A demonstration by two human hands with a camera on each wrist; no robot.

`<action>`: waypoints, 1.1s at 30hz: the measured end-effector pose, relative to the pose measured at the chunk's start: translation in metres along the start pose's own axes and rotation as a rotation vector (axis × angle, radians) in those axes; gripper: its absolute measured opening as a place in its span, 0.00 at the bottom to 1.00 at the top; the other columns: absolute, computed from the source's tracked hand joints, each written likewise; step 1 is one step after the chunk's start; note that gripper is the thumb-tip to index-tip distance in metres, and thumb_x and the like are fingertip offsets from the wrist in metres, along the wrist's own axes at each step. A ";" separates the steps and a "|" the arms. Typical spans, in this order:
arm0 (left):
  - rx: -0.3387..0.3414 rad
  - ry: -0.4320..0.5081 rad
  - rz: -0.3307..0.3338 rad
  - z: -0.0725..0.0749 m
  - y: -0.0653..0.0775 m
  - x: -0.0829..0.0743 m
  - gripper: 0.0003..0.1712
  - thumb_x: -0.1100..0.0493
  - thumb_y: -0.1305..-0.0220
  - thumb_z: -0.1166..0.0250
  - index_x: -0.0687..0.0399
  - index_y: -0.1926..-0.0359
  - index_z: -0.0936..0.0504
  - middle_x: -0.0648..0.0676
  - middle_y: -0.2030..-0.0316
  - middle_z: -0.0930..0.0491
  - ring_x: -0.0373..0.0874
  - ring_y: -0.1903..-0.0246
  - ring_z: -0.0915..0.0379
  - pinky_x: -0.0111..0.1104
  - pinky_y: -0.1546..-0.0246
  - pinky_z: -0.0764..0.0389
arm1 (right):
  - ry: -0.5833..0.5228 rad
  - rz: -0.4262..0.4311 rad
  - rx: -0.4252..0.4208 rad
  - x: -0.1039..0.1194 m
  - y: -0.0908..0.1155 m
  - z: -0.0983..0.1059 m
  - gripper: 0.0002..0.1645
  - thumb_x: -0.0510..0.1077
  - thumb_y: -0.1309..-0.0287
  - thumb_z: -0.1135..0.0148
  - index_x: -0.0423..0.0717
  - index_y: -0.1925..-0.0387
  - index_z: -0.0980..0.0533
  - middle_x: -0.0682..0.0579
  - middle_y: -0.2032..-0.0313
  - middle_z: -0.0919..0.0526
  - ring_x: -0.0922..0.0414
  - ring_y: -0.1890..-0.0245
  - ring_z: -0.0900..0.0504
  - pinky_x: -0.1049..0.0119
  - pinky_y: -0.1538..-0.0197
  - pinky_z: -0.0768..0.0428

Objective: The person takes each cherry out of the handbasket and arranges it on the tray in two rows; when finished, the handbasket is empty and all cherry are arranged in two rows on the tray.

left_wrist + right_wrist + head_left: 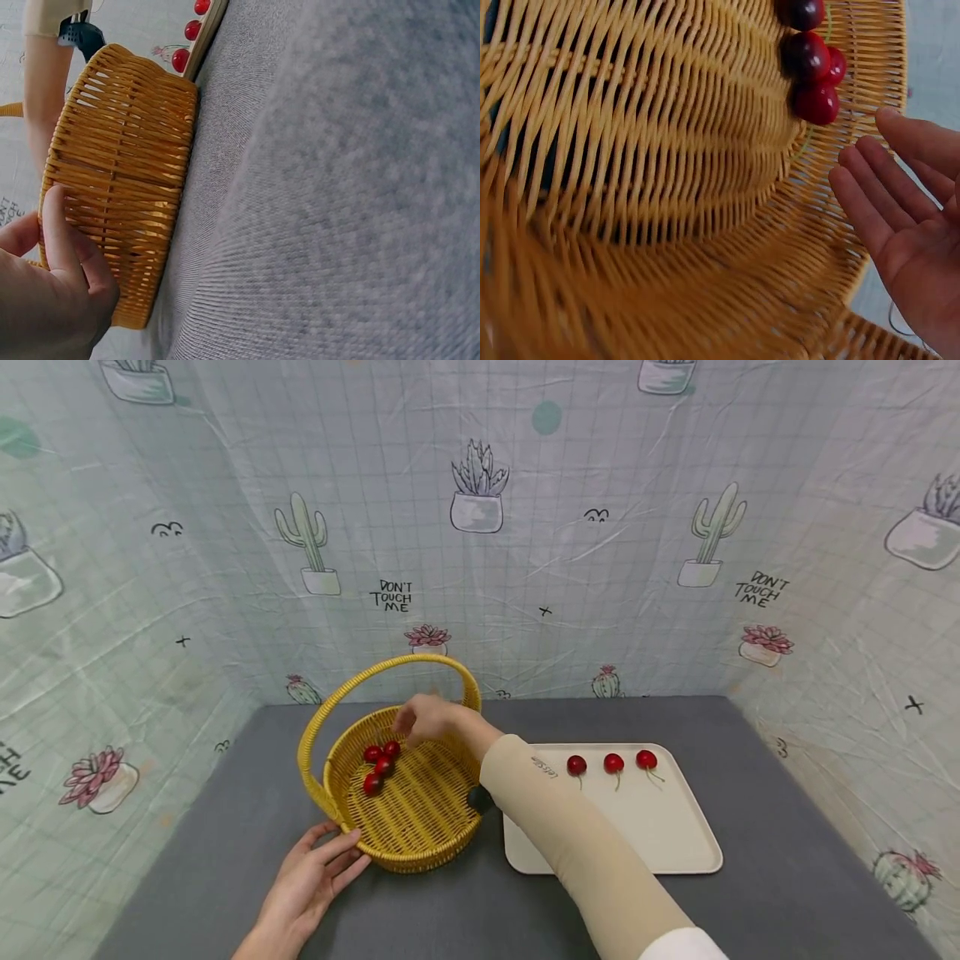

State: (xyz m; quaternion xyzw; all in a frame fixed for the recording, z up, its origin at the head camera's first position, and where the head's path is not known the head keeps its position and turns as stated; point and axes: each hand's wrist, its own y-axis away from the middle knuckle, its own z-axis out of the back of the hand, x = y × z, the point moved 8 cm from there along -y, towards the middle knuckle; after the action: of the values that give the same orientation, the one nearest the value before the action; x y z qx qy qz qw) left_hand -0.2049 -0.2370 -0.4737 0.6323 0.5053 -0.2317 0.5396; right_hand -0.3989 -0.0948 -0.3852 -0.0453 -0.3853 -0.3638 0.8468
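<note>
A yellow woven basket point(420, 860) with a tall arched handle stands left of centre on the table. My left hand point(309, 877) holds its near left rim, thumb at the top edge and fingers against the outer weave point(112, 172). Several dark red cherries point(816, 103) lie together inside, along the basket's left side. Over the far part of the basket is my right hand point(429, 718). Seen from the right wrist, its fingers point(877, 180) are extended near the cherries and hold nothing.
To the right of the basket lies a white rectangular tray point(693, 852) with three cherries point(613, 763) in a row near its far edge. My right forearm point(577, 827) crosses over the tray's left part. Behind the grey table point(247, 860) hangs a cactus-print cloth point(540, 560).
</note>
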 end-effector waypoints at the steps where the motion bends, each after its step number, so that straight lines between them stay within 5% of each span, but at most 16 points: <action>1: 0.001 -0.002 0.000 0.000 0.000 0.000 0.25 0.64 0.27 0.35 0.54 0.42 0.42 0.57 0.50 0.23 0.46 0.55 0.18 0.39 0.48 0.15 | -0.008 0.001 -0.005 -0.001 -0.003 -0.002 0.21 0.34 0.32 0.34 0.40 0.39 0.22 0.48 0.44 0.18 0.54 0.43 0.21 0.67 0.46 0.19; 11: 0.001 -0.003 -0.003 0.002 0.001 -0.004 0.23 0.64 0.25 0.37 0.54 0.42 0.42 0.57 0.50 0.24 0.45 0.55 0.18 0.38 0.47 0.15 | -0.094 0.003 -0.058 -0.004 -0.031 -0.027 0.19 0.32 0.34 0.33 0.41 0.43 0.19 0.50 0.46 0.17 0.56 0.45 0.20 0.69 0.48 0.18; 24: -0.001 0.002 -0.007 0.001 0.001 -0.001 0.22 0.65 0.26 0.36 0.53 0.45 0.42 0.57 0.51 0.23 0.45 0.56 0.18 0.38 0.49 0.14 | 0.076 -0.062 -0.147 -0.018 -0.037 -0.032 0.19 0.28 0.37 0.34 0.44 0.47 0.16 0.50 0.51 0.14 0.56 0.50 0.18 0.69 0.56 0.17; 33: 0.000 0.010 -0.003 0.001 0.001 -0.001 0.22 0.65 0.26 0.37 0.54 0.44 0.42 0.57 0.50 0.23 0.45 0.56 0.17 0.38 0.48 0.14 | 0.122 -0.070 -0.178 -0.017 -0.033 -0.028 0.14 0.38 0.35 0.30 0.44 0.49 0.18 0.51 0.54 0.16 0.57 0.56 0.19 0.68 0.57 0.18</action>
State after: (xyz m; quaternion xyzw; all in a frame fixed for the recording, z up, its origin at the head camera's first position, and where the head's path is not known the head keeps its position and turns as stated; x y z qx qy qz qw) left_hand -0.2044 -0.2377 -0.4731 0.6328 0.5087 -0.2295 0.5367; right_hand -0.4104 -0.1193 -0.4231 -0.0844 -0.3004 -0.4280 0.8482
